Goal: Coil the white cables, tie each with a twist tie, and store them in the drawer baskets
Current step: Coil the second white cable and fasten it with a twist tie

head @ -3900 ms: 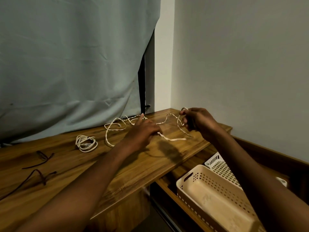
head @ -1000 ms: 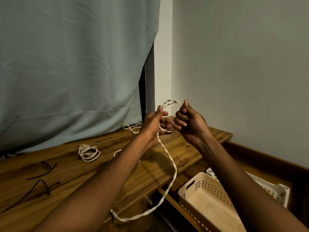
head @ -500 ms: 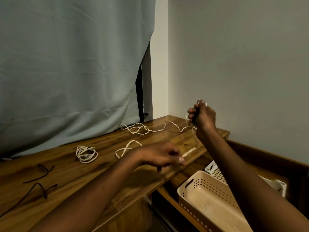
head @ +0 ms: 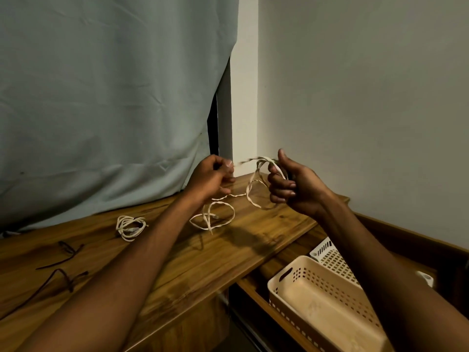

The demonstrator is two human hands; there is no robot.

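Coiling is under way: loops of the white cable (head: pixel 254 185) are gripped in the right hand (head: pixel 291 185), a strand apparently pinched by the left hand (head: pixel 212 177); slack on the counter (head: pixel 228 252) must be wound next.

Two white cables (head: pixel 215 219) (head: pixel 130 227); two twist ties (head: pixel 63 252) (head: pixel 61 278); two baskets (head: pixel 286 288) (head: pixel 327 250).

The single head-worn camera looked forward and down from close above the wooden desk (head: pixel 177 262), facing the room's corner, with the open drawer (head: pixel 256 288) lower right.
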